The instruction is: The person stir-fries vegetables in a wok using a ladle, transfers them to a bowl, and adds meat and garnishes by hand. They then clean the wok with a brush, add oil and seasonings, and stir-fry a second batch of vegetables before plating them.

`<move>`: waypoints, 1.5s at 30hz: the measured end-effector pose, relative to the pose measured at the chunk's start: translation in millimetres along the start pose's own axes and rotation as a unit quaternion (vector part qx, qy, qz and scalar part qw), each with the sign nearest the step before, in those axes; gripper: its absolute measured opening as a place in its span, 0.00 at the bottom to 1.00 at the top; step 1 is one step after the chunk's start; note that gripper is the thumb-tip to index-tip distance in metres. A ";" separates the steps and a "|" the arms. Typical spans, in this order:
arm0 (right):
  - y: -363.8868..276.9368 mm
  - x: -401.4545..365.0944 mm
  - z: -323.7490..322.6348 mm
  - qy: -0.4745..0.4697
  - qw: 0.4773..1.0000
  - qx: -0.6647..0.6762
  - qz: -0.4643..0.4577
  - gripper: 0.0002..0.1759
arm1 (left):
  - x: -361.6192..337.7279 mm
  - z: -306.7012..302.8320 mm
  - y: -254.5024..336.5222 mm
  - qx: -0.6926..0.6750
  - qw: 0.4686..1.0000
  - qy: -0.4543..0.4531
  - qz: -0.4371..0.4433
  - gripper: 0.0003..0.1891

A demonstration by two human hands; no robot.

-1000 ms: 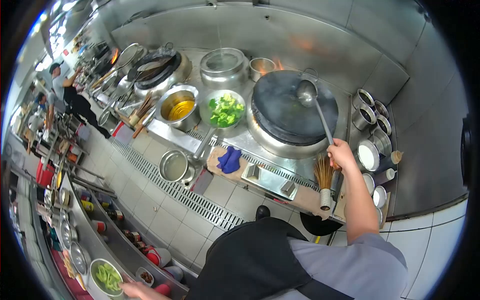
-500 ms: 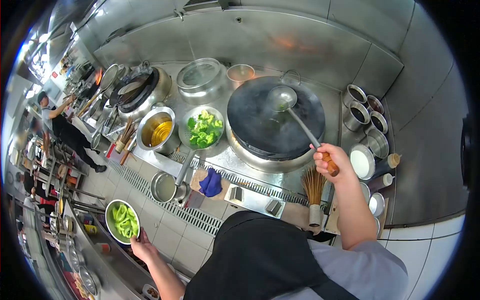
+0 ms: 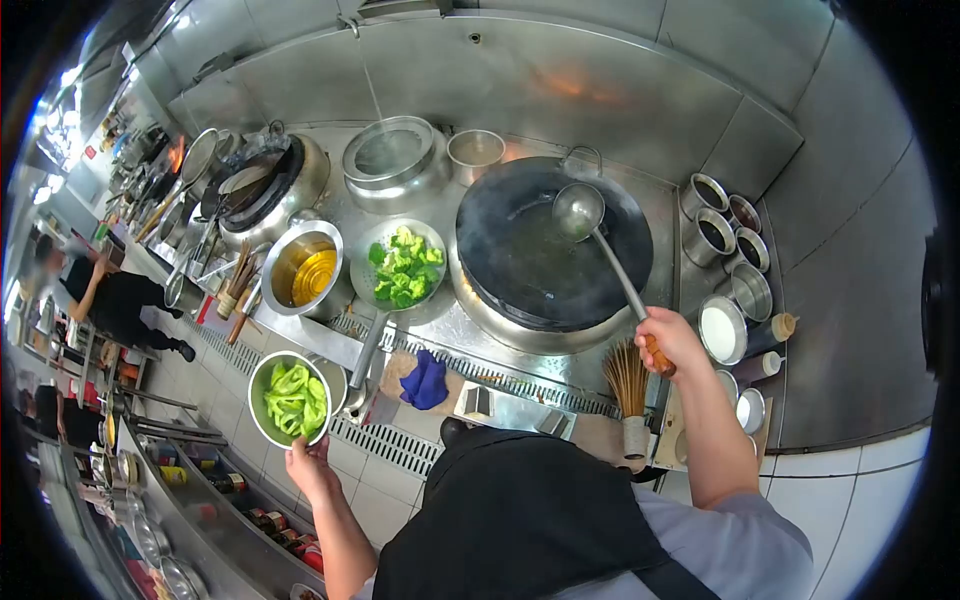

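I see the left hand [image 3: 313,470] gripping a bowl [image 3: 258,398] of greens [image 3: 296,402] above the tiled floor [image 3: 380,482], the right hand [image 3: 672,342] closed around a ladle [image 3: 579,212] whose head is over the wok [image 3: 497,240] beyond it on the steel stove [image 3: 440,320], the wall [image 3: 640,95] farther off.

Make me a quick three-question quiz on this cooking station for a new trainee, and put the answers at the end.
1. True or false: the ladle is in the right hand.
2. Which vegetable sits in the long-handled strainer?
3. Fill in the blank: the bowl of sliced green pieces is held by the ____.

Key: 1. True. 2. Broccoli. 3. Left hand.
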State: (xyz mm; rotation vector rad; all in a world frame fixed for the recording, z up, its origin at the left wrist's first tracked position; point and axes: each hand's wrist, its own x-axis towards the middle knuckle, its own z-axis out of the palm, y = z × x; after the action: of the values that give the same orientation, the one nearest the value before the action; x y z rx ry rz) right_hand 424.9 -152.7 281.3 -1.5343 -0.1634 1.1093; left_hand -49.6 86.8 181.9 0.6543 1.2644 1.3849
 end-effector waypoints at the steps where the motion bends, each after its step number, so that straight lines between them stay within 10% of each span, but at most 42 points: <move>1: 2.0 -2.3 4.7 0.009 0.999 -0.052 0.004 0.04 | -2.1 8.5 1.2 -0.005 1.000 -0.001 0.003 0.12; 7: 14.8 -8.8 31.2 -0.010 0.999 0.005 0.033 0.03 | 15.2 16.8 -10.7 0.014 0.998 -0.046 -0.038 0.10; 15: -17.2 -10.0 63.7 -0.186 0.895 0.397 0.086 0.18 | 31.0 17.1 -15.3 0.053 0.995 -0.057 -0.057 0.10; 24: -114.7 74.4 84.5 -0.262 0.871 0.416 -0.013 0.15 | 24.0 55.0 -10.7 0.101 0.977 -0.166 -0.084 0.11; 30: -171.9 169.3 83.1 -0.095 0.970 0.212 -0.070 0.04 | 16.9 123.1 -4.4 0.173 0.930 -0.299 -0.124 0.15; 34: -170.0 192.0 58.0 0.055 0.976 -0.181 -0.108 0.07 | 15.2 202.4 -0.3 0.226 0.881 -0.411 -0.058 0.13; 38: -137.1 182.1 15.1 0.178 0.875 -0.420 -0.162 0.07 | -13.7 305.8 -16.5 0.478 0.715 -0.368 0.354 0.10; 42: -84.3 96.0 -12.6 0.251 0.752 -0.520 -0.316 0.22 | -52.0 382.0 -67.3 0.544 0.544 -0.422 0.480 0.09; 45: -56.7 6.9 -19.1 0.275 0.771 -0.507 -0.271 0.29 | -54.4 423.2 -70.4 0.575 0.470 -0.396 0.540 0.10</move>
State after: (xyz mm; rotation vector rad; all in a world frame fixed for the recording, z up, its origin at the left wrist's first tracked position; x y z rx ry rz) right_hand 468.2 -143.8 322.3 -2.4679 -0.8465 -0.0199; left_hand 371.3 160.6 248.9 3.0365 0.6984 0.4847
